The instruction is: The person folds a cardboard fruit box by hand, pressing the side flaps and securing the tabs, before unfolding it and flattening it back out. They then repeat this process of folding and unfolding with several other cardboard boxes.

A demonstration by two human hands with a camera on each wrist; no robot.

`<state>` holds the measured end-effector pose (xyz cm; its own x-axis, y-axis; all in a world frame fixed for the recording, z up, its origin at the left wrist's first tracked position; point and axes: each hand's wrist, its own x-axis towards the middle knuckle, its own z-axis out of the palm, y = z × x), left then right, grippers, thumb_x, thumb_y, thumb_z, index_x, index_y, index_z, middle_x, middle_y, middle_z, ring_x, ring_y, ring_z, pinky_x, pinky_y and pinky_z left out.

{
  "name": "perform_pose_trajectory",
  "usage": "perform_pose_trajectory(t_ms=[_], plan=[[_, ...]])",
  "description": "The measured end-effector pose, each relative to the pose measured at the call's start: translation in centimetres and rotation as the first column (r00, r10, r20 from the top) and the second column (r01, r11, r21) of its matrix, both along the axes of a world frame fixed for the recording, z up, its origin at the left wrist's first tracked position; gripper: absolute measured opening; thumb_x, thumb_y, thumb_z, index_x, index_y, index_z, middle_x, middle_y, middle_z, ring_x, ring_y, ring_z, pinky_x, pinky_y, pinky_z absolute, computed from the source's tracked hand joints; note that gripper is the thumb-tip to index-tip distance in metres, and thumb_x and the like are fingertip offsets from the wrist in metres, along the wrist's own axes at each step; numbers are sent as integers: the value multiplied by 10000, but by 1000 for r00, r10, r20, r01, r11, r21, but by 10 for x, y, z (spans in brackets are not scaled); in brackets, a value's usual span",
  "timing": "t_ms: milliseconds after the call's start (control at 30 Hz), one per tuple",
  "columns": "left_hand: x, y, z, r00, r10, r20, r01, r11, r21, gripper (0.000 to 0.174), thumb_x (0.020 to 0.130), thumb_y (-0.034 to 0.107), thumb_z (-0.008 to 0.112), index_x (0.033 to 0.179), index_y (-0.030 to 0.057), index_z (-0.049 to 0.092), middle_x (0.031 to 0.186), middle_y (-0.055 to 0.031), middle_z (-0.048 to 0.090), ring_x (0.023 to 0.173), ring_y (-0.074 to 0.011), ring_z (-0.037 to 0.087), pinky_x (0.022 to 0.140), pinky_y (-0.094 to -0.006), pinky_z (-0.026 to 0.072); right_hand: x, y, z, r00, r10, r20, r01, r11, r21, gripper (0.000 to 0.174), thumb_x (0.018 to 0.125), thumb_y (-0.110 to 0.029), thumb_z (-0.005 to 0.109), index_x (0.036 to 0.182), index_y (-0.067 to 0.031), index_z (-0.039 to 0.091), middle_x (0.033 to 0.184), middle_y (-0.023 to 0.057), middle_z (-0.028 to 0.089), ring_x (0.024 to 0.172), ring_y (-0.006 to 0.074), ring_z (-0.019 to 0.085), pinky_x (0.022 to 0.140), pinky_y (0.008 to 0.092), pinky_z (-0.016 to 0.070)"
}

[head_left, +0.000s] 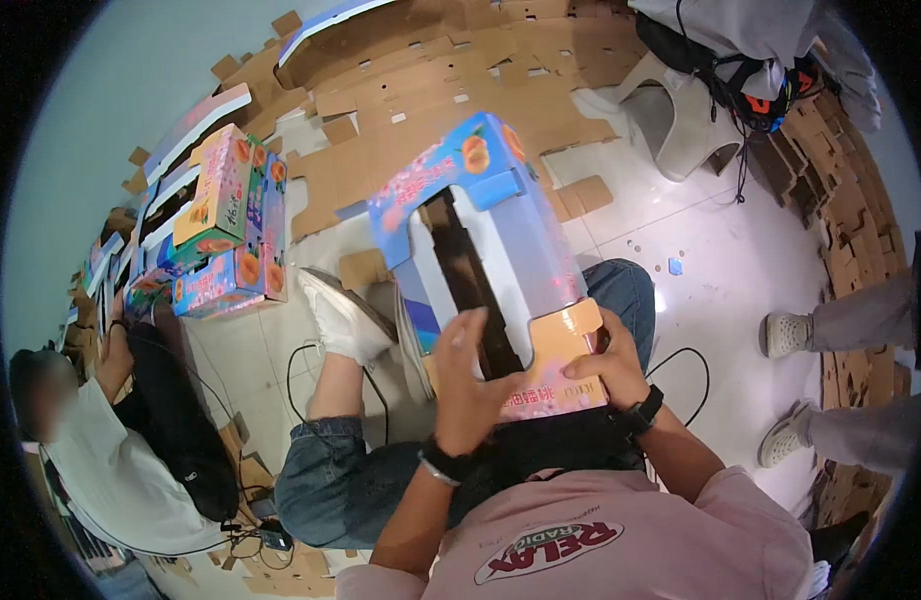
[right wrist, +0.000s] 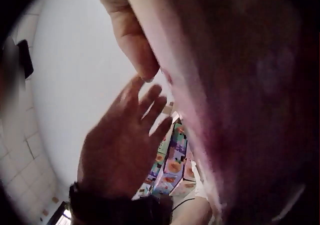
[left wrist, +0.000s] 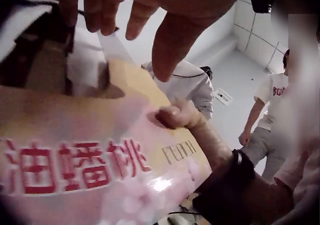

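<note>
In the head view a printed cardboard peach carton (head_left: 566, 352) tilts above the lap, its long slot-like opening showing a dark inside with white flaps (head_left: 501, 235) along it. My right hand (head_left: 621, 360) grips its near right corner, thumb on the orange and pink panel and the other fingers out of sight behind. Over the near left end hovers my left hand (head_left: 468, 385), fingers spread and loosely bent. Seen from the left wrist, those fingers (left wrist: 135, 22) hang above the carton's opening, holding nothing. The right wrist view shows the carton's side (right wrist: 200, 110) close up.
Similar cartons (head_left: 231, 220) are stacked at the left beside a seated person (head_left: 131, 460). Flattened cardboard (head_left: 421, 100) covers the floor ahead. A plastic stool (head_left: 671, 120) stands far right, and another person's legs (head_left: 861, 330) are at the right. Black cables (head_left: 376, 385) lie near my legs.
</note>
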<state>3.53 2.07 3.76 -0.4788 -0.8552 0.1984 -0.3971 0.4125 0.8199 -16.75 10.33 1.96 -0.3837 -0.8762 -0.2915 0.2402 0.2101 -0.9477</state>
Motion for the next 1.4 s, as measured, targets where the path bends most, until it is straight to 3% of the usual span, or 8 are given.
perform_pose_trajectory(t_ms=[200,267,367,633,733,800,1000,1400], plan=[[75,-6,-55,979,189,78,-198,969,144,948,634,174,846,1405,-55,344,1319,-203,489,1265,-327,447,1073,-403,336,-19,-3,-10,961,-29,275,23,999,26,602,615,43,710,1187,76,524,1036,123,628,900,213,645,806,317,528],[92,-3,-69,848,402,-346,155,435,887,969,657,315,833,1413,-36,340,1309,-157,512,1239,-285,484,1077,-387,337,-23,-2,-12,946,-40,322,27,999,45,588,622,32,706,1181,74,530,1042,129,628,902,215,646,807,319,530],[101,5,-81,882,269,-388,269,388,881,1002,651,404,812,1426,-5,326,1299,-129,519,1225,-261,502,1075,-376,341,-29,-3,-7,917,-14,399,-9,998,57,581,632,8,697,1185,76,532,1054,140,627,907,222,647,813,325,530],[77,-16,-22,803,346,-485,219,585,781,1033,584,287,801,1449,14,306,1285,-122,506,1193,-259,519,1033,-377,390,-37,-36,-12,881,86,465,-74,996,-43,655,618,2,661,1257,43,524,1079,124,637,936,222,630,867,331,504],[65,-31,5,767,421,-484,-10,763,646,1051,563,218,802,1459,-6,300,1278,-140,476,1201,-264,490,1028,-379,389,-27,-59,-24,973,-193,-123,189,981,-44,751,654,-14,692,1368,29,461,1219,162,563,1119,275,537,933,339,449],[66,-39,11,916,362,-172,-336,928,163,1056,561,200,817,1470,16,313,1279,-187,445,1203,-318,462,1024,-406,378,-20,-65,-17,971,-207,-121,202,978,-56,769,671,-42,713,1394,-11,453,1301,163,519,1220,294,475,1023,388,374],[24,-32,30,896,388,216,-348,915,-204,1102,508,258,885,1451,42,357,1272,-227,422,1189,-401,443,1006,-444,376,32,-77,22,956,86,-280,-148,967,-208,676,713,-160,790,1318,-35,514,1314,102,521,1269,239,466,1053,372,351],[-2,-20,48,914,278,297,-217,950,-223,993,542,190,824,1442,168,407,1319,-214,385,1182,-402,415,986,-474,351,22,-94,48,847,114,-519,-189,978,-93,450,624,-221,883,918,5,628,837,82,584,817,164,568,773,297,453]])
